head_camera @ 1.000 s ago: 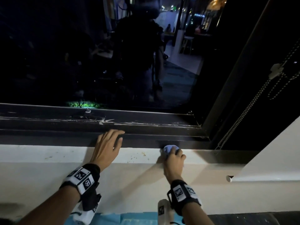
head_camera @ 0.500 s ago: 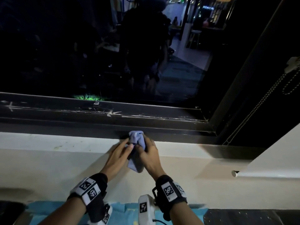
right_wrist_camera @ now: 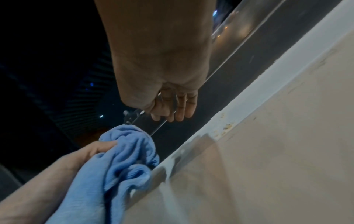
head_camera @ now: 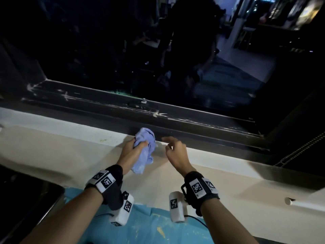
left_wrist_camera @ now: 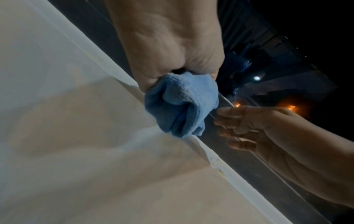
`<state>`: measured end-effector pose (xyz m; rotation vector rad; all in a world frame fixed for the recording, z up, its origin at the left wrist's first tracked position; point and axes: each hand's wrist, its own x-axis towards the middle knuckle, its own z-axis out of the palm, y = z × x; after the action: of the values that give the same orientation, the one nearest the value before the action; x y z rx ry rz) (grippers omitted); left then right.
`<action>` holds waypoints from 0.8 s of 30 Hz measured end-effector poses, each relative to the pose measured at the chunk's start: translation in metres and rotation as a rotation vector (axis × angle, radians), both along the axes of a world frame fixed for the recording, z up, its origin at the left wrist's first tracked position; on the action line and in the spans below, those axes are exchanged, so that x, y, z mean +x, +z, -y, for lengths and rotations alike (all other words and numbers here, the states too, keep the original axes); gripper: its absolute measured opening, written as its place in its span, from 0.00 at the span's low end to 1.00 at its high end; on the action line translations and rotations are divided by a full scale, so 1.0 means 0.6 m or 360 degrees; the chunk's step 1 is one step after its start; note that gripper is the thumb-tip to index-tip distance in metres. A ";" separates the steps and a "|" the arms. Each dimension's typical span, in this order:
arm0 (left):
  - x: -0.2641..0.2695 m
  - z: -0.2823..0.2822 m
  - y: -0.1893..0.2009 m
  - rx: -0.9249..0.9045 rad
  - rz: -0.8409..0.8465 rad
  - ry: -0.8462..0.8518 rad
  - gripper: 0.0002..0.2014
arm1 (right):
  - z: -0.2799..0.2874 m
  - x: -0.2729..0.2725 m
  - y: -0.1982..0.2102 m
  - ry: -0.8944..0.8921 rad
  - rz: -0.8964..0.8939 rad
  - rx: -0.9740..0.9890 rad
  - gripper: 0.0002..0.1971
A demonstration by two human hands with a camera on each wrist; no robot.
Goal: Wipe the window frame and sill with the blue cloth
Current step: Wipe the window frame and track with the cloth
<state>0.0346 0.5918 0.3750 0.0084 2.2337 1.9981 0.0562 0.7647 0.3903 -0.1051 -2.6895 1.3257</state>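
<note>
Here, one blue cloth (head_camera: 144, 150) clamped in left hand (head_camera: 129, 152), right hand (head_camera: 176, 154) loose, empty.

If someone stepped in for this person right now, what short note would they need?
Left hand: grips the bunched blue cloth, its top against the dark window frame where it meets the white sill.
Right hand: beside the cloth, holding nothing, fingers loosely curled.
Done: cannot tell from these views; pale scuffs and specks show on the frame and sill.
Left: wipe along the frame and sill.
</note>
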 end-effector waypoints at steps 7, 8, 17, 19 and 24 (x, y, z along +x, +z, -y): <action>-0.039 0.178 0.030 -0.0046 -0.0017 0.0312 0.11 | 0.132 -0.060 -0.014 0.0245 -0.0008 0.0575 0.23; -0.050 0.205 0.033 -0.0079 -0.0024 0.0322 0.09 | 0.154 -0.069 -0.015 0.0264 -0.0019 0.0641 0.23; -0.169 0.490 0.028 -0.0604 -0.0417 0.0609 0.16 | 0.274 -0.130 -0.062 0.0122 -0.0042 0.1015 0.19; -0.190 0.535 0.021 -0.0812 -0.0396 0.0696 0.13 | 0.282 -0.130 -0.076 -0.0012 -0.0005 0.1077 0.16; -0.275 0.633 -0.013 -0.1270 -0.0307 0.0783 0.15 | 0.322 -0.135 -0.108 -0.0243 0.0030 0.1131 0.09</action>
<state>-0.1303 0.2122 0.3670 -0.4902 3.2391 1.1299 -0.0250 0.5715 0.3255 -0.2334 -2.9130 0.2818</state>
